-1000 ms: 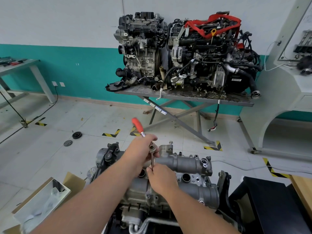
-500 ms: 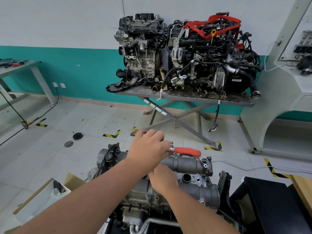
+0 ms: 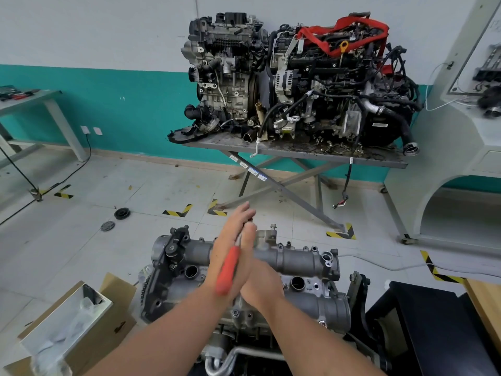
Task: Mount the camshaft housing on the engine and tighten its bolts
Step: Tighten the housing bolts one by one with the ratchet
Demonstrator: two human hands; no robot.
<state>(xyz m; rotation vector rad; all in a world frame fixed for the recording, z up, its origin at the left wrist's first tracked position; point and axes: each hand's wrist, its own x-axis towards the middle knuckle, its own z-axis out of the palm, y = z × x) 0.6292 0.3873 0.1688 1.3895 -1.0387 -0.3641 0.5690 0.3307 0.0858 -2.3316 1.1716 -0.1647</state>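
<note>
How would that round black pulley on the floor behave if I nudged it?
The black pulley lies flat on the tiled floor, so it would probably slide rather than roll. It looks rigid. Stood on edge, its round rim would likely roll.

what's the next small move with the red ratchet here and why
Probably sweep the red ratchet handle on round for another stroke. The left hand lies along it with straight fingers, the right hand steadies the tool's head low on the camshaft housing, and the handle points back toward the person, so the bolt likely is not tight yet.
</note>
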